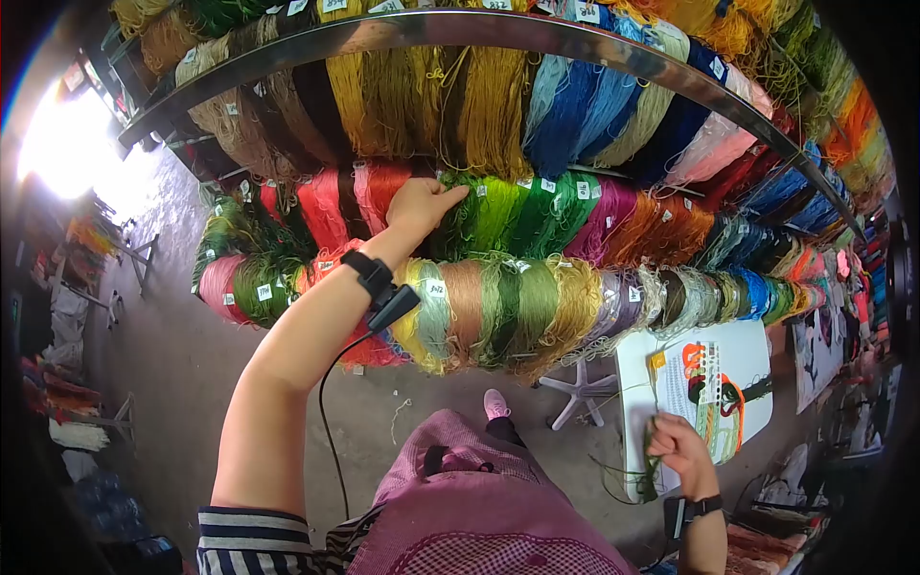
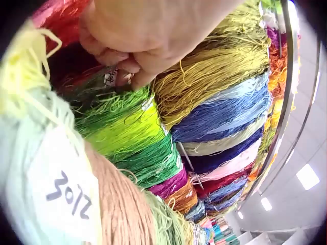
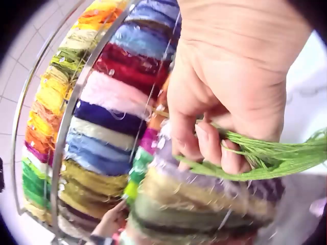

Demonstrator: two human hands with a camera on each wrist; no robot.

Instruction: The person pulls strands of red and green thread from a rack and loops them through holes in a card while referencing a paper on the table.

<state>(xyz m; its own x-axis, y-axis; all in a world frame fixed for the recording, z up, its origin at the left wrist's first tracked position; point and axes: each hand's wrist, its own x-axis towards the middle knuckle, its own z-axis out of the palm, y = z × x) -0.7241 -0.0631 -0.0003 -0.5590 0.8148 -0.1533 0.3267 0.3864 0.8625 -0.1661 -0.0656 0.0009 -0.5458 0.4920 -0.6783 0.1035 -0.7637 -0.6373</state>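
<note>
My left hand reaches to the middle row of hanging thread skeins, between red and green ones. In the left wrist view, its curled fingers pinch at a dark green skein beside a small handwritten tag. Bright green skeins hang just next to it. Low on the right, my right hand grips a bundle of green thread, its fingers curled round the strands. Loose ends of that bundle trail beside the white board.
A curved metal rail runs across above the rows. Nearer me hangs another row of numbered skeins. At right, a white board bears a printed sheet and coloured threads. A wheeled stool base stands on the floor.
</note>
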